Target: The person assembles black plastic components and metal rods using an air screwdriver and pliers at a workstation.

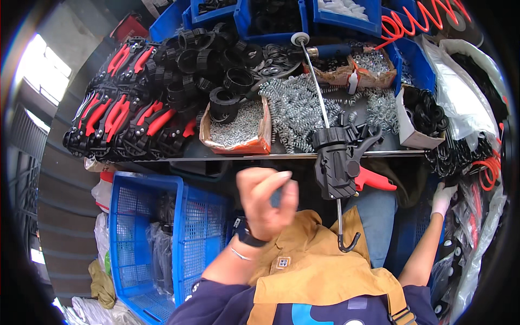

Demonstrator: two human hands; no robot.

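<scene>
Okay, left hand (pixel 268 203): raised just in front of the bench edge, fingers loosely curled, thumb near the index finger; motion blur, so can't tell if it pinches something small. Black wristwatch (pixel 250 235) on that wrist. Right hand (pixel 443 197), white-gloved, down at far right just below a bundle of black bent rods (pixel 452 157); grip on them can't be told. Rod clamp (pixel 336 157), black body with red trigger handle (pixel 375 179), sits at the bench's front edge between the hands, nearer the left. Its steel rod (pixel 322 100) runs up over the coil springs (pixel 295 108) to a round pale pad; the lower end is a black hook in front of the tan apron (pixel 319 265). On the bench, left to right: red-handled black clamps (pixel 116 116), black ribbed collars (pixel 238 80), cardboard box (pixel 260 143) of small metal parts. Blue plastic crate (pixel 181 244) below, left side.
</scene>
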